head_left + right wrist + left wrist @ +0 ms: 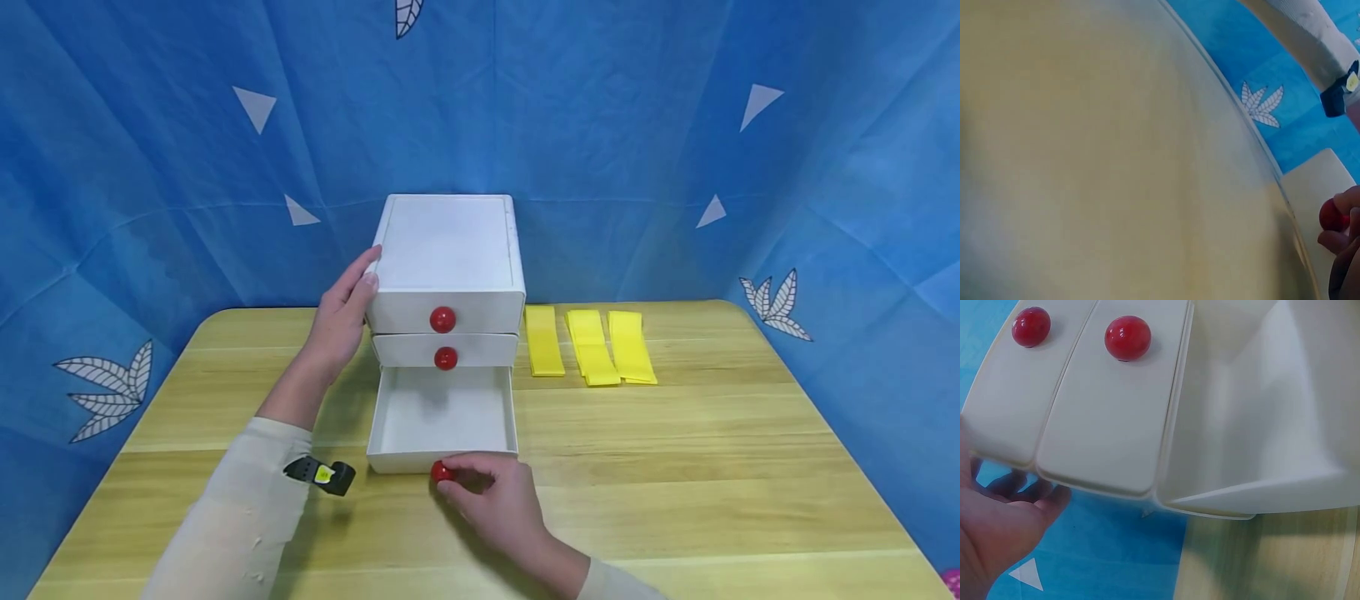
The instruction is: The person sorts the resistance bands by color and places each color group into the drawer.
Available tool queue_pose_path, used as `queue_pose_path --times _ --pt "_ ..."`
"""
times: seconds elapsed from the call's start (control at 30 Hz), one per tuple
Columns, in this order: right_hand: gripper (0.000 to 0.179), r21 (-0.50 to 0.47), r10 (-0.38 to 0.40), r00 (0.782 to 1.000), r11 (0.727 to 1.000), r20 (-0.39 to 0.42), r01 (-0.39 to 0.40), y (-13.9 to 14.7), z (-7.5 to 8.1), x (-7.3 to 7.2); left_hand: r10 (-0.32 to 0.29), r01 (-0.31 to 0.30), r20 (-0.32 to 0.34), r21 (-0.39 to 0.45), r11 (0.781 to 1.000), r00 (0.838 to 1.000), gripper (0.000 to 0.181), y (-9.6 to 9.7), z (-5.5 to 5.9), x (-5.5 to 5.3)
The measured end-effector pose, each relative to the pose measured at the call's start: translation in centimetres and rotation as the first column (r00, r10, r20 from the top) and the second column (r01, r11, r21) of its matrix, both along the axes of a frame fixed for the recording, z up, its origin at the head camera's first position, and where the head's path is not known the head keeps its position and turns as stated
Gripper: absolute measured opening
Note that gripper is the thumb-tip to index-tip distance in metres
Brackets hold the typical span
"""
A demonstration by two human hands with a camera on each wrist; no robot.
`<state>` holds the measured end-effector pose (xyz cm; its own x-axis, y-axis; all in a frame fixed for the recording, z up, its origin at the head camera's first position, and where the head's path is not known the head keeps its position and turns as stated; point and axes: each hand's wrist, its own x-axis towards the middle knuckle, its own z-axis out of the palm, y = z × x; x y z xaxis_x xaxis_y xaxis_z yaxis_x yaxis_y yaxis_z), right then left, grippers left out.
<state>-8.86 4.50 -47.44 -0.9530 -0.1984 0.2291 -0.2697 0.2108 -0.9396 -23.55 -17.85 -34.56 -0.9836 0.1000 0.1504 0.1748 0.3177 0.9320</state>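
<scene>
A small white drawer cabinet (pixel 450 242) with round red knobs stands on the wooden table. Its bottom drawer (pixel 442 408) is pulled out, and only its bare white inside shows. My right hand (pixel 498 500) pinches the red knob (pixel 441 472) of that drawer between thumb and fingers; the right wrist view catches this knob (pixel 1333 215) at its right edge. Against the cabinet's left side, near the top front corner, rests my left hand (pixel 337 321). The upper drawer (pixel 405 312) and middle drawer (pixel 405 350) are closed.
Right of the cabinet, several flat yellow strips (pixel 543 342) lie on the table (pixel 675 467). A blue cloth backdrop (pixel 600 125) with white triangles and leaves hangs behind and at the sides. A black wrist camera (pixel 322 475) sits on the left sleeve.
</scene>
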Motion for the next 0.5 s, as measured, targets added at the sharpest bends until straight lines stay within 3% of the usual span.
queue_pose_path --times 0.3,0.5 --pt "0.020 0.031 -0.007 0.999 0.999 -0.049 0.009 0.1 0.0 1.1 0.003 -0.003 0.010 -0.007 1.000 1.000 0.050 0.0 0.1 0.1" --pt "0.023 0.038 -0.006 1.000 0.999 -0.022 0.007 0.2 0.0 1.7 0.009 -0.009 0.018 -0.016 1.000 1.000 0.050 0.1 0.1 0.1"
